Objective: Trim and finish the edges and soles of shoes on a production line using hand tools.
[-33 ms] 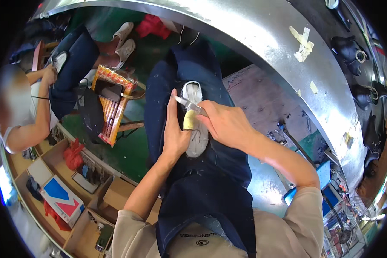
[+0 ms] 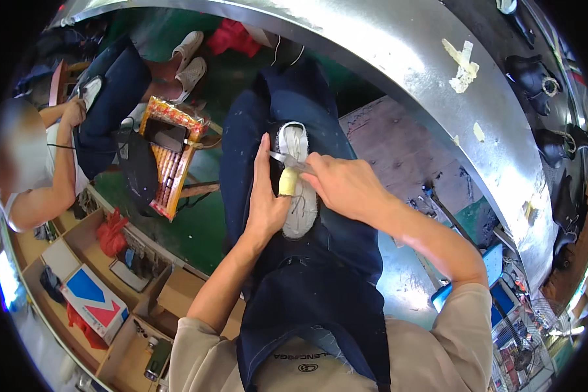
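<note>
A light grey shoe (image 2: 296, 219) lies lengthwise on my lap, over dark blue cloth, with a frayed white edge at its far end. My left hand (image 2: 268, 202) grips its left side, fingers stretched along the edge and the thumb, wrapped in yellow tape, laid across the middle. In my right hand (image 2: 346, 186) is a thin knife (image 2: 282, 158). The blade points left across the shoe, just beyond the taped thumb, its tip near my left fingertips. The closed fingers of my right hand hide the handle. Whether the blade touches the shoe, I cannot tell.
A metal bench (image 2: 411, 68) curves around the far and right sides, with black shoes (image 2: 532, 81) beyond it. To the left stands a small stool (image 2: 166, 179) bearing a phone (image 2: 166, 135); a co-worker sits past it. A compartmented wooden tray (image 2: 140, 307) lies lower left.
The knife's tip has shifted slightly toward me and the blade is tilted a little differently. Both hands keep their hold.
</note>
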`<state>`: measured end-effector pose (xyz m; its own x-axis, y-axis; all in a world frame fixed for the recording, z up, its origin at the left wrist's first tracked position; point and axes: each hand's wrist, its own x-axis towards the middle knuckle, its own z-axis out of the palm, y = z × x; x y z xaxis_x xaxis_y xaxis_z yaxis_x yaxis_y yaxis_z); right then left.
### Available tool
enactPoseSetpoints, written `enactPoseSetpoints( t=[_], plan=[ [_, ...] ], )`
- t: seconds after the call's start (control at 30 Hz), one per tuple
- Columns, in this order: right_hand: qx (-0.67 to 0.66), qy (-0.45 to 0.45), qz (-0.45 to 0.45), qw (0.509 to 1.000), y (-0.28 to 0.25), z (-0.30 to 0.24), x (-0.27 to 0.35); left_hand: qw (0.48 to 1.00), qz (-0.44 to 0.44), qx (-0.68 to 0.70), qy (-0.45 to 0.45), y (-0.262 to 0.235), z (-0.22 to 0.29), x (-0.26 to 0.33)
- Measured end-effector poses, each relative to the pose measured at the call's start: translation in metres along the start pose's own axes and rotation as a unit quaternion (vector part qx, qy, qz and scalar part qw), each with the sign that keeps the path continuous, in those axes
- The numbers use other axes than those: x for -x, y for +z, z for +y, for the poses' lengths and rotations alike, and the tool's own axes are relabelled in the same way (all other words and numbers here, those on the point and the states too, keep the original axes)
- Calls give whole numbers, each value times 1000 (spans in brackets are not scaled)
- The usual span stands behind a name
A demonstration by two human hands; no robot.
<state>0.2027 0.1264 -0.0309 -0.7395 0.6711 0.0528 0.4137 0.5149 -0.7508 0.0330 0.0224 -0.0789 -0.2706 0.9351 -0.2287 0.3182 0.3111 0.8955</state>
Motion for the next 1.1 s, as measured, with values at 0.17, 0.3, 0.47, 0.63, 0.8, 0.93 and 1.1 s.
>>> enactPoseSetpoints(
  t=[0.17, 0.3, 0.47, 0.63, 0.8, 0.93, 1.1],
  plan=[
    [58, 20, -90, 994, -12, -5, -2, 997, -74, 28, -16, -10, 4, -4],
    [70, 34, -139, 987, -22, 1, 0, 990, -120, 57, -50, -13, 0, -6],
    [22, 138, -59, 988, -9, 10, 11, 986, -98, 115, -70, -10, -1, -32],
    [-221, 290, -9, 931, -8, 19, 39, 963, -55, 213, -158, -21, 2, -62],
    [-71, 187, 140, 970, -68, 5, 34, 966, -51, 229, 112, -43, 39, -32],
    [288, 113, 227, 923, -128, 24, -5, 938, -75, -50, 335, -56, 52, -10],
    [440, 59, 220, 869, -124, 37, -24, 926, -34, -18, 375, -47, 16, 15]
  ],
)
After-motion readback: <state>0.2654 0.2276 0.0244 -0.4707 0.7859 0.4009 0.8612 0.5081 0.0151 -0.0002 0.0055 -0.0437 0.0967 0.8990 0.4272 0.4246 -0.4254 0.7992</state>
